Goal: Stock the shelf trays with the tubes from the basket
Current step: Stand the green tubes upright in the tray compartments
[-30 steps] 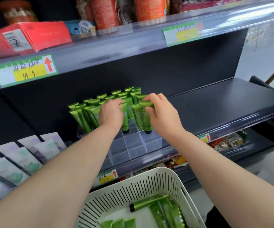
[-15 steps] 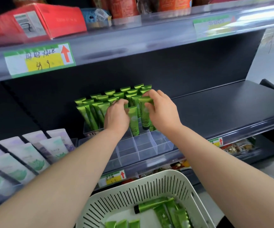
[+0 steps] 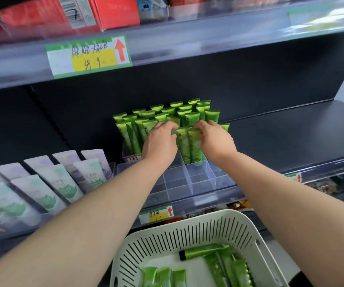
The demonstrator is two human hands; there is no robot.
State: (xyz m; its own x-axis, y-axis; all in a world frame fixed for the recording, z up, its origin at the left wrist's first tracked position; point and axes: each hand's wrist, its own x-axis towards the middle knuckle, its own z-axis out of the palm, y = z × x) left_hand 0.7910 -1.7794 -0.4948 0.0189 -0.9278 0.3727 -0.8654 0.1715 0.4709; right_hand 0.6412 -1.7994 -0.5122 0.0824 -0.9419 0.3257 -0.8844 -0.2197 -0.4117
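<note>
Several green tubes point(image 3: 163, 114) stand upright, cap down, in the back cells of a clear divided tray point(image 3: 200, 179) on the dark middle shelf. Two more green tubes point(image 3: 189, 148) stand in a cell further forward. My left hand point(image 3: 159, 141) pinches the crimped top of the left one, and my right hand point(image 3: 214, 139) pinches the top of the right one. The tray's front cells hold nothing. Below, a white slotted basket point(image 3: 187, 230) holds several loose green tubes point(image 3: 225, 264) lying flat.
Pale lilac and mint tubes point(image 3: 63, 183) lean in trays to the left. The dark shelf point(image 3: 291, 137) runs on to the right of the tray. Red boxes point(image 3: 63, 13) sit on the shelf above, behind a price label point(image 3: 88, 55). Snack packets lie on the lower shelf.
Both hands have brought their tubes together and lowered them side by side into a tray cell. The camera has shifted, so the tray and basket sit further right in view.
</note>
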